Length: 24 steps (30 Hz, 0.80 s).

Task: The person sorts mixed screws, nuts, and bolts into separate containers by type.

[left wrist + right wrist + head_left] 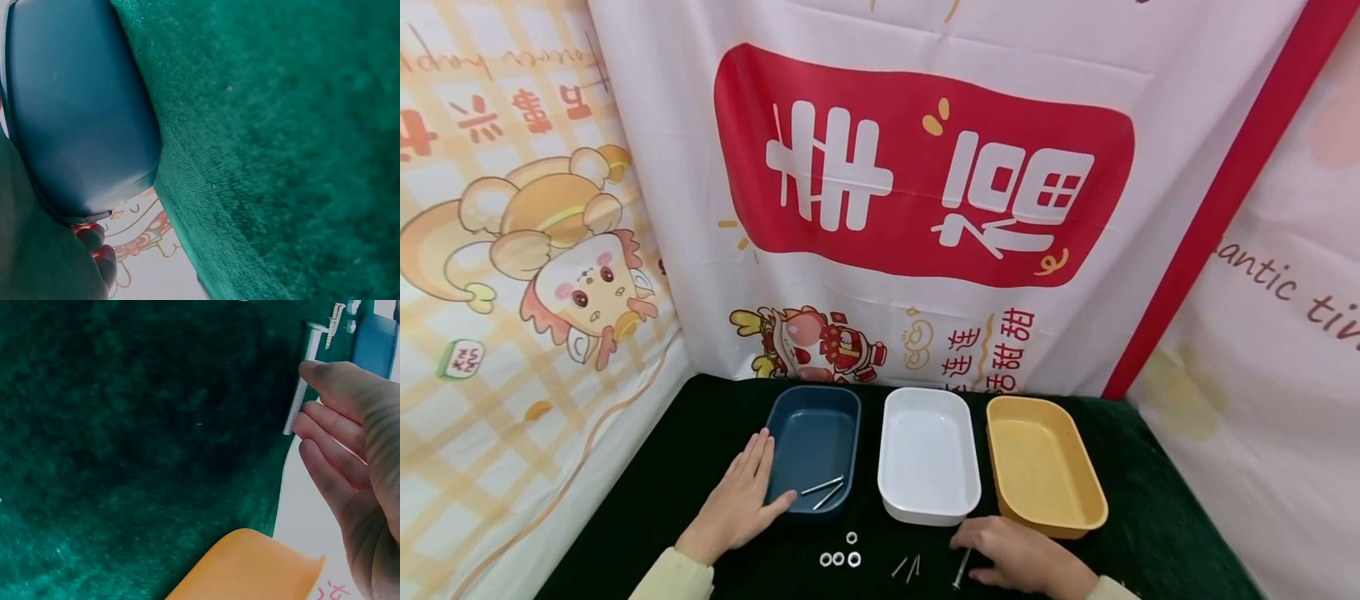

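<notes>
Lying spread, with fingers extended, the left hand [737, 502] rests along the left side of the blue tray [805, 442], its thumb at the near rim. That tray, nearest the desk's far-left corner, holds two bolts [822, 485]. Half-curled, the right hand [1028, 553] has thumb and fingertips at a long bolt [961, 570]; I cannot tell whether it is pinched. This bolt is nearer the desk's right edge than the three small screws [913, 569] and four nuts [832, 559]. Toward the far edge stand the white tray [928, 450] and, nearest the far-right corner, the yellow tray [1048, 467].
</notes>
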Available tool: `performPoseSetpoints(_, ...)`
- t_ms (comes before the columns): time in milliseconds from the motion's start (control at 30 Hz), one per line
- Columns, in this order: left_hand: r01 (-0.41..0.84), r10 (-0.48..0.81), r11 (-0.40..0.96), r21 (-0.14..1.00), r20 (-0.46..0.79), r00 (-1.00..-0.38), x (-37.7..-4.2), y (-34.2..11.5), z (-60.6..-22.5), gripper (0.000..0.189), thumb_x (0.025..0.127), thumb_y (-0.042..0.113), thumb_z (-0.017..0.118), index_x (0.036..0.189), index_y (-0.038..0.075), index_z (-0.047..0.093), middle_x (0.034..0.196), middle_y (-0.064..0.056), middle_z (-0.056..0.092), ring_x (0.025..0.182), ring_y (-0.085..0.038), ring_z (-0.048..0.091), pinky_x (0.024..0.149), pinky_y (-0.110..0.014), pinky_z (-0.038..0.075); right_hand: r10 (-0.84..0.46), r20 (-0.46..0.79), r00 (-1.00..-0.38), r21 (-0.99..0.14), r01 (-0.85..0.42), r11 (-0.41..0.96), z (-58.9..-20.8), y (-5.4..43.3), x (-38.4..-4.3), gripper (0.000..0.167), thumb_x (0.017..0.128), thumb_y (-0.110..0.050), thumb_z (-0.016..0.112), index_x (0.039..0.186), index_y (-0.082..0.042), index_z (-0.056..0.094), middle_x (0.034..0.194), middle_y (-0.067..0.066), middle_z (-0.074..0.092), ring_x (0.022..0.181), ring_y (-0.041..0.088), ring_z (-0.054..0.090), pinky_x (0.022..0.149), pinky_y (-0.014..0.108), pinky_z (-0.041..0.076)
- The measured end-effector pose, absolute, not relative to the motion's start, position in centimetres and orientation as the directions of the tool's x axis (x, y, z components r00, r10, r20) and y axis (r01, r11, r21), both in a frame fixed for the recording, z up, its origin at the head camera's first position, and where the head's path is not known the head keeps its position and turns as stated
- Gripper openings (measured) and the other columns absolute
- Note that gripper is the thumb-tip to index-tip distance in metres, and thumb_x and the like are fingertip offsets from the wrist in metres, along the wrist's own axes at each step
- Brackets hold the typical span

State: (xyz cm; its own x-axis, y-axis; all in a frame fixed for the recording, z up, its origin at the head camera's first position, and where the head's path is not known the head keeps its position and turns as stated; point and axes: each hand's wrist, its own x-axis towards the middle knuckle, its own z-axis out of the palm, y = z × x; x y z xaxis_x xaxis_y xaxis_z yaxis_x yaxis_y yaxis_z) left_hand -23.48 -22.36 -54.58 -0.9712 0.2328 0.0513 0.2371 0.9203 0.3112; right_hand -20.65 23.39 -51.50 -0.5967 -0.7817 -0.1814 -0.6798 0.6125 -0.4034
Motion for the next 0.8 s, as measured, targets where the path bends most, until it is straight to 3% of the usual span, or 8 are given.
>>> performPoseSetpoints(200,0.231,0.229,0.918,0.323,0.043,-0.972,-23.5,-22.3,-54.5,0.103,0.1,0.067,0.055,0.167,-0.001,0.017,0.178,-0.02,0.008,0.165,-0.043,0.011,0.13,-0.065,0.02,-0.808,-0.148,-0.571,-0.321,-0.745,0.585,-52.4,23.3,-20.9,0.029,0.093,-0.018,0.08,0.121,-0.023,0.074,0.116,-0.012,0.074,0.101,-0.004,0.067,0.086,0.021,0.061)
performPoseSetpoints(367,0.227,0.227,0.921,0.317,0.038,-0.973,-23.5,-22.3,-54.6,0.103,0.1,0.067,0.055,0.167,-0.002,0.017,0.178,-0.02,0.008,0.164,-0.043,0.011,0.13,-0.064,0.02,-0.819,-0.136,-0.558,-0.302,-0.764,0.57,-52.5,23.1,-21.2,0.02,0.092,-0.016,0.082,0.109,-0.024,0.077,0.102,-0.015,0.072,0.087,-0.009,0.063,0.076,0.015,0.058)
performPoseSetpoints(667,0.227,0.23,0.916,0.329,0.031,-0.973,-23.4,-22.2,-54.5,0.105,0.1,0.07,0.053,0.167,-0.001,0.017,0.178,-0.02,0.009,0.165,-0.043,0.011,0.13,-0.064,0.02,-0.728,-0.27,-0.63,-0.496,-0.557,0.667,-52.6,23.0,-20.6,0.013,0.089,-0.013,0.078,0.095,-0.025,0.074,0.082,-0.02,0.064,0.069,-0.008,0.058,0.064,0.014,0.053)
performPoseSetpoints(800,0.249,0.243,0.897,0.365,0.064,-0.968,-23.5,-22.4,-54.8,0.105,0.099,0.07,0.054,0.167,-0.001,0.018,0.178,-0.021,0.009,0.164,-0.044,0.011,0.129,-0.068,0.018,-0.722,-0.294,-0.627,-0.55,-0.507,0.664,-52.0,23.0,-20.2,0.011,0.089,-0.013,0.078,0.093,-0.022,0.074,0.078,-0.02,0.063,0.067,-0.007,0.059,0.062,0.015,0.053)
